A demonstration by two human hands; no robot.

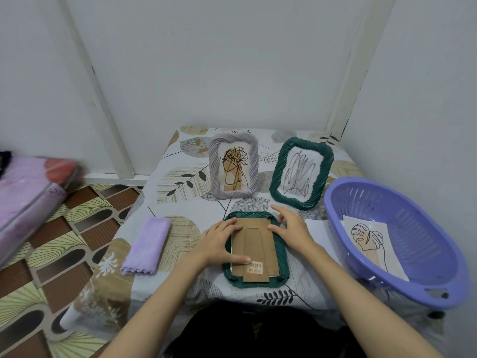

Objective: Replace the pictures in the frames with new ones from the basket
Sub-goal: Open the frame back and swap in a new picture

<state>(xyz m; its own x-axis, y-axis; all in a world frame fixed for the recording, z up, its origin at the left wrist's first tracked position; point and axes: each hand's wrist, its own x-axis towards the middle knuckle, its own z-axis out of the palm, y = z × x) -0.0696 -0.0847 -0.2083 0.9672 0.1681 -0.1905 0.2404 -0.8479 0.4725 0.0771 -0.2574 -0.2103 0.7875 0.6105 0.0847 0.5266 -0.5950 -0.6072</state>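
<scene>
Tablecloth (180, 177) with a leaf print covers the table; at its right edge sits a purple basket (423, 244) holding a leaf drawing (371, 241). Two frames stand at the back, one grey (233, 167), one green (302, 173). Near the person, a second green frame (280, 254) lies face down, cardboard backing (254, 250) up. Left hand (219, 244) lies on the backing, fingers flat and together; right hand (291, 228) rests spread fingers on the frame's right rim. A folded lilac cloth (145, 246) lies to the left.

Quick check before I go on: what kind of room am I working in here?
Probably a room in a home, not a workshop: a small table under a leaf-print cloth in a white-walled corner, patterned floor tiles, and what looks like a wrapped mattress on the left.
</scene>
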